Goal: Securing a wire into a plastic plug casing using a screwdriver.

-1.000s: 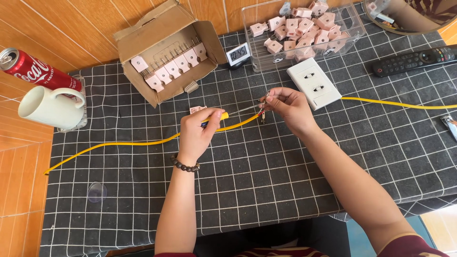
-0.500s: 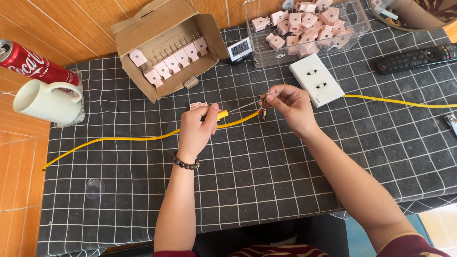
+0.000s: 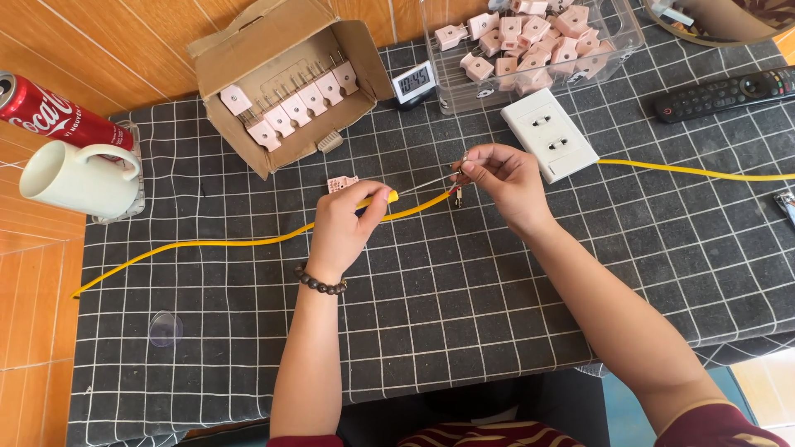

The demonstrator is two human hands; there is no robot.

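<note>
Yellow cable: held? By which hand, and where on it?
Left hand grips the yellow cable just behind its cut end. Right hand pinches the bare wires sticking out of that end.

Open brown carton top left; small clock screen beside

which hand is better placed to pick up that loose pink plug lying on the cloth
Left. The left hand grips the yellow cable right beside the loose pink plug; the right hand is farther off, its fingers pinching the bare wire ends.
</note>
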